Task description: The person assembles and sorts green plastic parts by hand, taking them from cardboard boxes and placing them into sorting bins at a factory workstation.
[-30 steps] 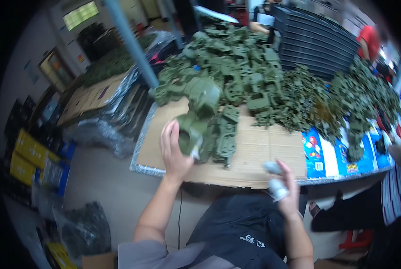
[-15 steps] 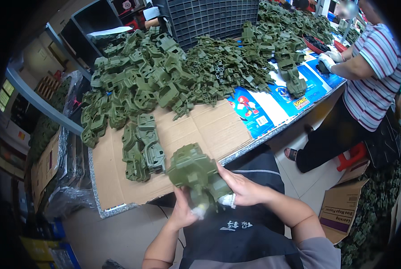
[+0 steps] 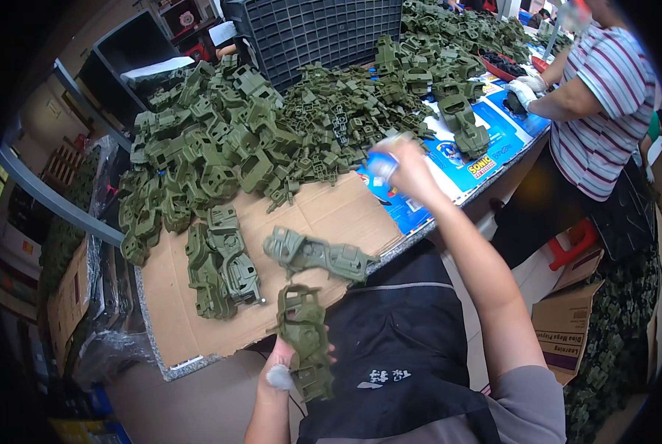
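My left hand (image 3: 280, 364) is closed around an olive-green plastic toy vehicle body (image 3: 305, 344), held upright just off the table's front edge. A white wrapping shows on that hand. My right hand (image 3: 408, 172) reaches over the blue printed sheet (image 3: 411, 214), beside the heap of small green plastic parts (image 3: 345, 118). Motion smears its fingers, so what they hold, if anything, cannot be made out. Another green vehicle body (image 3: 316, 255) lies on the cardboard (image 3: 286, 211) near the front edge. Left of it, more green vehicle bodies (image 3: 223, 263) lie side by side.
A large pile of green vehicle bodies (image 3: 205, 140) covers the table's far left. Behind the parts stands a black plastic crate (image 3: 316, 37). At the right, a person in a striped shirt (image 3: 605, 103) works with gloved hands near a red tray (image 3: 502, 66). An open carton (image 3: 565, 325) stands below.
A green vehicle body now lies on the cardboard near the front edge. My right hand has left the left one and moved far over the table. My left hand holds a vehicle body lower down.
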Tool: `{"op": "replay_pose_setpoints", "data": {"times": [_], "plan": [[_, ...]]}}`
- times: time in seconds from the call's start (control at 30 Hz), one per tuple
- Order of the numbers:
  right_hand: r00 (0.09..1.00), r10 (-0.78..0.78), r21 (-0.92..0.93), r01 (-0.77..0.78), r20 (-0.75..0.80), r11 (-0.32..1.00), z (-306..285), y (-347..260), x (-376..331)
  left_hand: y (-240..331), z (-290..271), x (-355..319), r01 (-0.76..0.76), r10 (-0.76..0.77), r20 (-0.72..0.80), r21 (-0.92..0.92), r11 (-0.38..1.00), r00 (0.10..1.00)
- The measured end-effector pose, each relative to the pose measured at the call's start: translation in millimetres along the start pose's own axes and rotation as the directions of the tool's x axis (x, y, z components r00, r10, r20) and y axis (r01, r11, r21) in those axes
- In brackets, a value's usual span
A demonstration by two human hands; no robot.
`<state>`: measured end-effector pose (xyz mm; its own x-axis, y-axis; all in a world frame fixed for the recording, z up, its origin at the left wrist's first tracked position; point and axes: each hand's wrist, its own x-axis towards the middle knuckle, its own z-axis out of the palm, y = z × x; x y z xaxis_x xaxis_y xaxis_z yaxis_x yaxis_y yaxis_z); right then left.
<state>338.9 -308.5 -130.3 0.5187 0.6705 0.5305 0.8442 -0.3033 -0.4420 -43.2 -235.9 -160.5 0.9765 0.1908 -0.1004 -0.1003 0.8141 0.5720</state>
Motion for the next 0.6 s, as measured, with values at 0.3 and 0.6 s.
{"op": "replay_pose_setpoints", "data": {"times": [0.3,0.6], "plan": [[0.970,0.036,-0.200,-0.086,-0.242,0.976,-8.3,74.0,4.0,-12.9,-16.5,2.8,0.270,-0.227,-0.202,0.222,0.937,0.953],[0.887,-0.171,0.363,0.004,0.429,0.932,-54.2,-117.8,-182.6,-19.3,-4.1,17.3,0.414,-0.383,-0.159,0.332,0.847,0.910]]}}
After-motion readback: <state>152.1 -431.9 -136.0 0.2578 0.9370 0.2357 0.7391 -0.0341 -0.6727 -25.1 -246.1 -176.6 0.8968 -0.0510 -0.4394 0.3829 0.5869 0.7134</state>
